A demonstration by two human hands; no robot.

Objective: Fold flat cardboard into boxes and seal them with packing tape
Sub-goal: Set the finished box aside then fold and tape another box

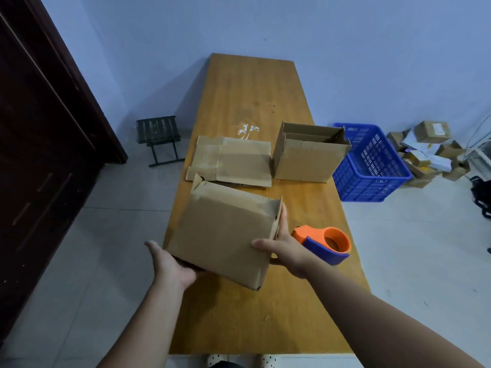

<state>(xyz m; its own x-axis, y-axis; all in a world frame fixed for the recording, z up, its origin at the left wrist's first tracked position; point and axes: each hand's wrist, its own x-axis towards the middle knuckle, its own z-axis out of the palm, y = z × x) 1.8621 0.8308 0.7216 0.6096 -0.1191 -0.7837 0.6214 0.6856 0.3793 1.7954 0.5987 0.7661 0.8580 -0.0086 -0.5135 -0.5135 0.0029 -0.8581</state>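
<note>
Over the near part of the wooden table I hold a folded cardboard box, tilted with a broad brown face toward me. My left hand grips its lower left edge from beneath. My right hand grips its right side, thumb on the front face and fingers along the side. An orange and blue tape dispenser lies on the table just right of my right hand. Flat cardboard lies behind the held box. An assembled box with its top open stands to the right of the flat cardboard.
A blue plastic crate sits on the floor right of the table, with a pile of small cartons beyond it. A dark folding stool stands left of the table by a dark door. Tape scraps stick to the tabletop.
</note>
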